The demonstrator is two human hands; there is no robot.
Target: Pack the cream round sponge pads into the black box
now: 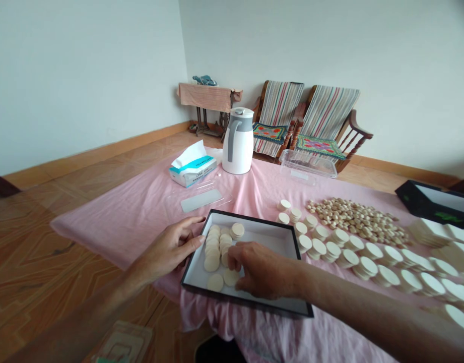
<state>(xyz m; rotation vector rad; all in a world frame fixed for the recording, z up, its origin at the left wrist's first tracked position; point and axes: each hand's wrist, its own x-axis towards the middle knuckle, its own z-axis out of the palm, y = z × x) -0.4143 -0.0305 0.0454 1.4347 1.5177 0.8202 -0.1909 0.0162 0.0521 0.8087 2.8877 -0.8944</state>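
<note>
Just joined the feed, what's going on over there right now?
A person's right hand reaches into a white, black-rimmed shallow box among cream round discs lying in overlapping rows, while the left hand rests at the box's edge. More disc stacks stand in rows on a pink cloth.

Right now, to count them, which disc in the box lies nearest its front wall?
The lone disc at front left; the other loose disc, by the right hand, sits farther back.
</note>
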